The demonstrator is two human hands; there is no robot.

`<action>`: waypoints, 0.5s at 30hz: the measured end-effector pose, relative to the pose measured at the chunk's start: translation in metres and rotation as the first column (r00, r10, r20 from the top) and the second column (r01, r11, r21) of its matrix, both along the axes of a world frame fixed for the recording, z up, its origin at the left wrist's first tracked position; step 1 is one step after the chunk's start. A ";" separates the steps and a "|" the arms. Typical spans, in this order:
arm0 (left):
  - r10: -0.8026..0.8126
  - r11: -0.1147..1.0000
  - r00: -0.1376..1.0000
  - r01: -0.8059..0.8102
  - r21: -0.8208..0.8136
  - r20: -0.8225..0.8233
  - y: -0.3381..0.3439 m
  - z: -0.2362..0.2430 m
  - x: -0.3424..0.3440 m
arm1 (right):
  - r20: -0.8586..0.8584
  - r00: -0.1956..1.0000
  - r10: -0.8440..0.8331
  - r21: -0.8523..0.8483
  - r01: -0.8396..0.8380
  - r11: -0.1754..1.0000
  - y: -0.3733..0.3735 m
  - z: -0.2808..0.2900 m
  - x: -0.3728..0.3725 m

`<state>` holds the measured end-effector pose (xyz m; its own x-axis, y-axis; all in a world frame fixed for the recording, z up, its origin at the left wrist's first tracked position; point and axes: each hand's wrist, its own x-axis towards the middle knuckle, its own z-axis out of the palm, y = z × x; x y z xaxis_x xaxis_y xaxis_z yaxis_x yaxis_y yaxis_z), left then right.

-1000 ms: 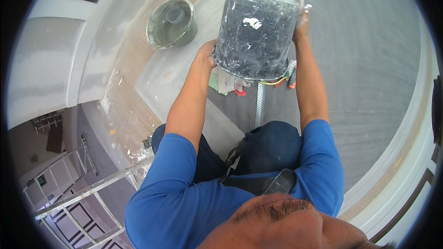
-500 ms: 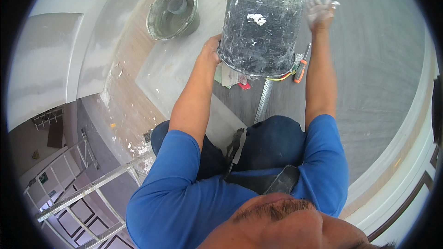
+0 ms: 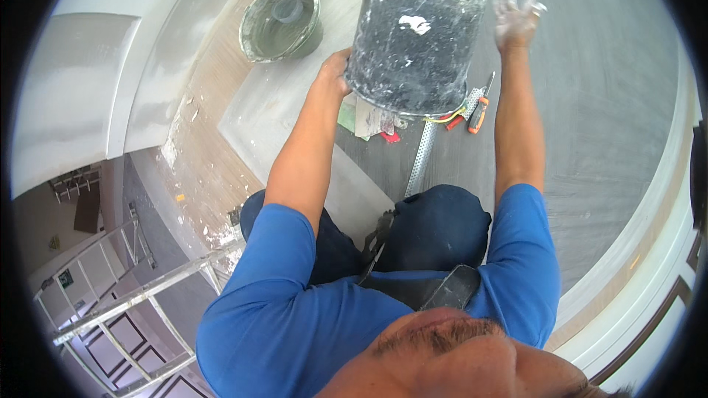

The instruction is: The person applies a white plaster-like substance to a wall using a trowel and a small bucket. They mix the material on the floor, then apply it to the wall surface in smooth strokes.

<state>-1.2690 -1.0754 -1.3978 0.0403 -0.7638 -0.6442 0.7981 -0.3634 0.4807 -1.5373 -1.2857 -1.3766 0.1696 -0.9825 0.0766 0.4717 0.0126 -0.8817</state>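
- At eight o'clock from the middle of my view, a metal ladder [image 3: 151,295] is standing, its rails spotted with pale marks.
- At eleven o'clock there is a grey-green pail [image 3: 304,46], well apart from my hands; a small round container [image 3: 287,9] is inside it.
- Just before twelve, my left hand [image 3: 337,74] is closed around the near left edge of the black bucket [image 3: 435,55].
- The bucket itself is at one o'clock, tilted, its side smeared with white; whether it touches the floor, I cannot tell.
- Below its near edge, between twelve and one, some flat scraps [image 3: 366,119] lie on the floor.
- Between two and three, a perforated metal strip [image 3: 421,156] runs toward my knee.
- At two o'clock lies an orange-handled screwdriver [image 3: 479,114].
- Between one and two, my right hand [image 3: 516,23], whitened, is wide open with fingers spread, holding nothing, just beside the bucket.
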 end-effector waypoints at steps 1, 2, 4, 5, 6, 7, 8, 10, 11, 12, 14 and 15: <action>-0.009 0.999 0.995 0.006 0.033 0.097 0.000 0.001 -0.008 | 0.033 0.999 -0.019 0.034 0.018 0.999 0.004 -0.003 0.006; -0.068 0.998 0.987 0.069 -0.002 0.149 -0.003 0.003 -0.015 | 0.067 0.996 -0.053 0.058 0.049 0.997 0.008 -0.006 0.009; 0.057 0.997 0.997 -0.059 0.047 0.061 -0.004 0.012 -0.016 | -0.004 0.998 -0.062 0.056 0.063 0.996 0.014 -0.006 0.009; 0.128 0.985 0.992 -0.128 0.113 0.012 -0.001 0.020 -0.015 | -0.109 0.994 -0.030 0.052 0.036 0.998 0.017 -0.002 0.001; 0.116 0.991 0.993 -0.119 0.065 0.036 0.003 0.028 -0.016 | -0.216 0.976 0.019 0.065 -0.006 0.998 0.025 0.001 -0.005; 0.129 0.989 0.989 -0.134 0.066 0.078 0.005 0.038 -0.016 | -0.301 0.947 0.112 0.052 -0.101 0.994 0.033 0.008 -0.019; 0.139 0.987 0.983 -0.146 0.060 0.117 0.002 0.050 -0.017 | -0.245 0.963 0.113 0.007 -0.115 0.993 0.043 0.015 -0.034; 0.174 0.984 0.957 -0.156 -0.091 0.231 0.000 0.075 -0.021 | -0.273 0.931 0.243 -0.131 -0.286 0.949 0.073 0.030 -0.066; 0.196 0.975 0.938 -0.156 -0.156 0.286 0.001 0.087 -0.025 | -0.408 0.883 0.233 -0.151 -0.317 0.936 0.092 0.035 -0.081; 0.236 0.967 0.936 -0.201 -0.155 0.262 -0.001 0.099 -0.029 | -0.529 0.815 0.238 -0.169 -0.376 0.911 0.111 0.041 -0.089; 0.337 0.941 0.931 -0.327 -0.090 0.140 -0.020 0.122 -0.035 | -0.491 0.839 0.232 -0.205 -0.371 0.906 0.140 0.049 -0.091; 0.367 0.930 0.929 -0.364 -0.057 0.052 -0.031 0.131 -0.038 | -0.471 0.853 0.225 -0.227 -0.363 0.904 0.152 0.054 -0.090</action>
